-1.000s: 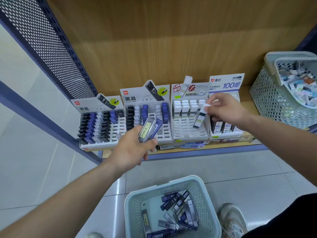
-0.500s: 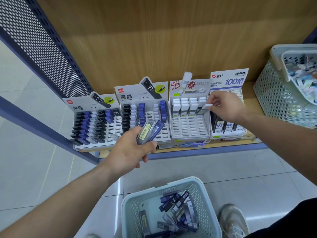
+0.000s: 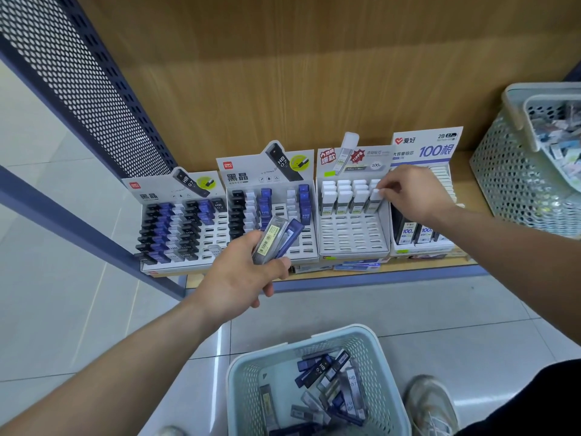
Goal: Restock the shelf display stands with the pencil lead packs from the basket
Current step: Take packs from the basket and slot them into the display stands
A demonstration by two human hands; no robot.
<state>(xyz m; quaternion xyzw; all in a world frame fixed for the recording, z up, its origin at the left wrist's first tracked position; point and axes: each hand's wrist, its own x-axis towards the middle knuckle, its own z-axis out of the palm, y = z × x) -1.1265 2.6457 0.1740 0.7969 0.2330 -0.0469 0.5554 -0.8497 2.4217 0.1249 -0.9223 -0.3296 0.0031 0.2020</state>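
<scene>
Pencil lead pack, slim and clear-bodied with a white cap [image 3: 375,198]: upright in the rightmost column of the white slotted plastic display stand [image 3: 352,240], third from the left on the wooden shelf [image 3: 462,262], in the nearest filled row. Pinched at the cap between thumb and fingertips of the right hand [image 3: 412,196]. Lower end apparently down in its slot, though how deep cannot be told. Long axis upright, leaning back a little with the stand. Straight below the grip, so judged to need only a short press downward and then a release.

Left hand [image 3: 242,272]: curled round a pair of slim packs [image 3: 272,239], one clear with a yellow barcode label, one dark blue, long axes side by side and pointing far and right. Held just in front of the grey slotted stand [image 3: 303,247] second from the left, and nearer to its blue columns than the right hand. Probably the next to go in there.

Containers:
- Pale green perforated plastic basket [image 3: 301,341], near, on the tiled floor [image 3: 408,309], holding a loose jumble of blue, black and clear packs [image 3: 327,385].
- White stand filled in its three far rows, with open slots in the rows nearer.
- Leftmost stand [image 3: 176,228] mostly packed with black and blue packs.
- Rightmost stand [image 3: 421,146], under a "100" header card, holding dark-bodied packs.
- Second perforated basket [image 3: 503,184] far right on the shelf, with mixed small items inside.
</scene>
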